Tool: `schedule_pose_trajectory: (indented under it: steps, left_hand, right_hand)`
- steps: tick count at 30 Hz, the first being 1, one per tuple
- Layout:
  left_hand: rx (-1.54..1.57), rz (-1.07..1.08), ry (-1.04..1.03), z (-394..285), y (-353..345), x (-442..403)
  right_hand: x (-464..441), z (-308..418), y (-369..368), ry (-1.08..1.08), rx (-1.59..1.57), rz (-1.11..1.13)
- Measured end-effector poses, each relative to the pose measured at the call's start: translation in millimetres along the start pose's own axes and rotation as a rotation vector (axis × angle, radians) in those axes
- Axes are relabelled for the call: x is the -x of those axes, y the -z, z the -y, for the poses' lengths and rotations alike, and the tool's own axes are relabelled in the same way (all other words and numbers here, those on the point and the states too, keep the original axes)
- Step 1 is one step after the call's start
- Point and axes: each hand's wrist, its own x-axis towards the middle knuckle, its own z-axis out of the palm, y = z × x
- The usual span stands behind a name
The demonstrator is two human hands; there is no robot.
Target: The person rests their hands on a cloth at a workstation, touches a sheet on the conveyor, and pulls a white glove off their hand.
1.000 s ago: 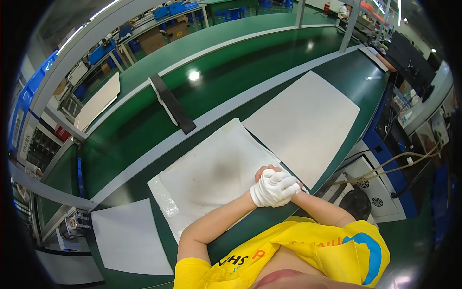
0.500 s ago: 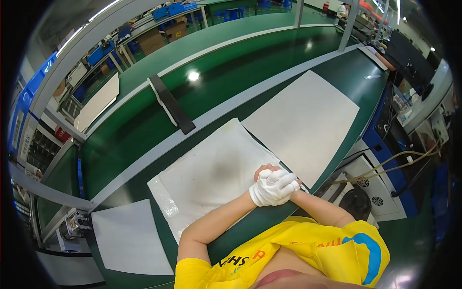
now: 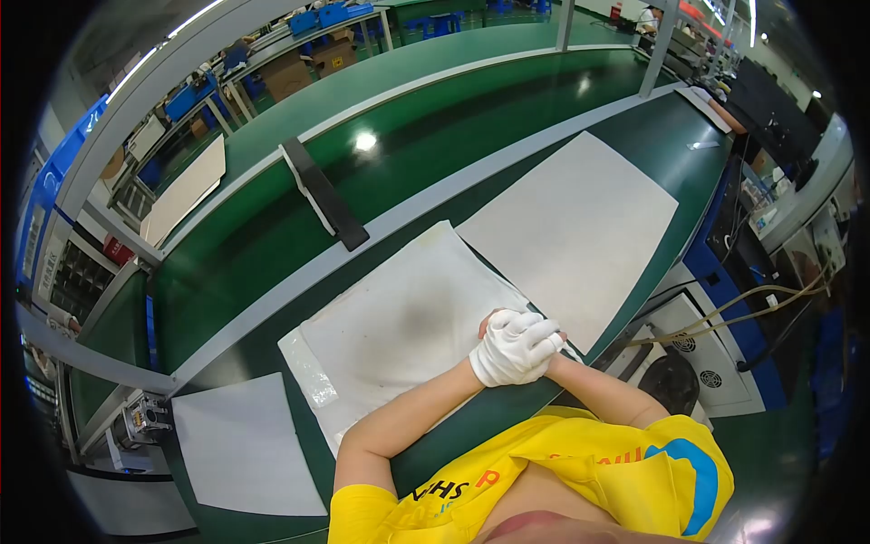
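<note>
A sheet (image 3: 249, 444) lies flat on the green bench (image 3: 305, 426). Next is the white pad (image 3: 390, 317), tape (image 3: 319, 385) at its left edge; what is done or left on it cannot be told. Beyond, a black bar (image 3: 328, 199) reaches the rail (image 3: 471, 177). The gloved left hand (image 3: 512, 352) is clasped with the right hand (image 3: 555, 354), fingers interlaced, gripping no visible thing, covering the pad's near right corner. A larger sheet (image 3: 580, 227) lies just beside it; farther right stands a case (image 3: 729, 390).
</note>
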Motion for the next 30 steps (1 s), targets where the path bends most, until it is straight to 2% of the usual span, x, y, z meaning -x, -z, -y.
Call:
schedule_pose_trajectory:
  steps: [30]
  left_hand:
    - [-0.077,0.004,-0.048,-16.3,-3.3,-2.3]
  right_hand:
    - [-18.9,-25.1,-37.8,0.268,-0.591,0.066]
